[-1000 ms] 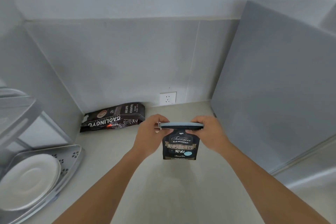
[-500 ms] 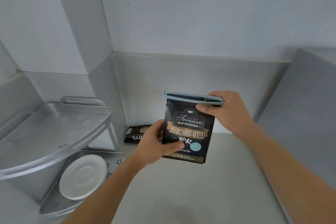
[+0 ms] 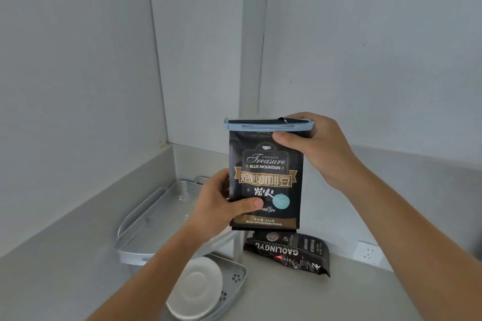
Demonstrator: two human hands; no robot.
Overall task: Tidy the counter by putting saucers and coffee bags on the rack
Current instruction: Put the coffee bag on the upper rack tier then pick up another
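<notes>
Both hands hold a black Blue Mountain coffee bag (image 3: 271,164) upright in the air, its top sealed with a pale blue clip (image 3: 268,125). My left hand (image 3: 221,206) grips its lower left edge, thumb across the front. My right hand (image 3: 318,146) pinches the top right corner by the clip. The bag hangs just right of the metal corner rack (image 3: 156,219), above the level of its bare upper shelf. White saucers (image 3: 195,286) lie stacked on the rack's lower shelf. A second black coffee bag (image 3: 289,253) lies flat on the counter below the held bag.
The rack stands in the counter's left corner against grey walls. A white wall socket (image 3: 367,253) sits low on the back wall at right. The pale counter (image 3: 300,297) stretches toward the front and right.
The bag has risen and moved left toward the rack's upper shelf. My left hand went from the clip to the bag's lower edge. The view has swung left and up.
</notes>
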